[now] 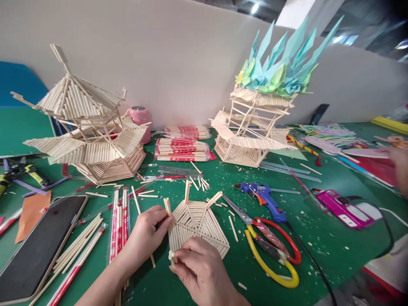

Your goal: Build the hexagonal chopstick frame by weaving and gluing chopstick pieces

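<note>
My right palm and wrist run off the bottom edge, so only the back of my right hand shows; it covers the near edge of the chopstick roof panel, and I cannot make out how that edge is finished beneath it. A blurred hand of another person is cut off at the right border, too smeared to read. The phone at lower left is partly out of view, its screen dark. My left hand comes in from lower left, forearm angled up, thumb and fingertips pinched on the panel's left corner where short stick ends jut up. My right fingers are curled together, pinching a stub of sticks at the panel's lower left corner. The panel lies flat on the green table, fan-shaped, right in front of me between both hands. Just right of it lie scissors with red and yellow handles, and beyond them a blue glue gun. Wrapped chopsticks lie left of my left hand. Further back stand a stick pagoda and a second stick model topped with folded paper.
</note>
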Tool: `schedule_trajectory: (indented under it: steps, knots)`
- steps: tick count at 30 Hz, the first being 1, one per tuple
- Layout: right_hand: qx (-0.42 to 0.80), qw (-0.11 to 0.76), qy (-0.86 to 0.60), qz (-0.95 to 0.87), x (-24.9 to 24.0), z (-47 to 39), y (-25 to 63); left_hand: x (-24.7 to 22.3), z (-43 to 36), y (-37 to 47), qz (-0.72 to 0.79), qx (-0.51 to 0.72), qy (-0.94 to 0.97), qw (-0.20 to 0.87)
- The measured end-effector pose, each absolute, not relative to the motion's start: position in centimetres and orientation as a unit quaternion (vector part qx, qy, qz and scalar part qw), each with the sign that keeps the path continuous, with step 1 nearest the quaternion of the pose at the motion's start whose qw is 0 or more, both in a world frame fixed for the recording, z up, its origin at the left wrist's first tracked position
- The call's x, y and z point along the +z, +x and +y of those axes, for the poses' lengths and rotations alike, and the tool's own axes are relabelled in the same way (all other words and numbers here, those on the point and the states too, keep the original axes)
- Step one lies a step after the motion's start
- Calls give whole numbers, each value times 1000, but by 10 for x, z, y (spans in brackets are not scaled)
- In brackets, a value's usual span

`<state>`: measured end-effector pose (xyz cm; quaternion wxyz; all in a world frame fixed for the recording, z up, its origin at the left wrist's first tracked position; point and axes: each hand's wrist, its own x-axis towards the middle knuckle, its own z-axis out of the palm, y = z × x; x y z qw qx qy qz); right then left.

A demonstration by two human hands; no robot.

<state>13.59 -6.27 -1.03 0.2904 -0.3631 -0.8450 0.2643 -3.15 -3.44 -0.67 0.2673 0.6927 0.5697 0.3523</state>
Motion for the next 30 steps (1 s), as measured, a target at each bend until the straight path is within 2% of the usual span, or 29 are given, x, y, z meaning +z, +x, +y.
schedule_trajectory:
  steps: [30]
  knots:
    - [258, 281, -377, -844, -17, -61, 134, -9, -33, -32, 566, 350, 698, 266]
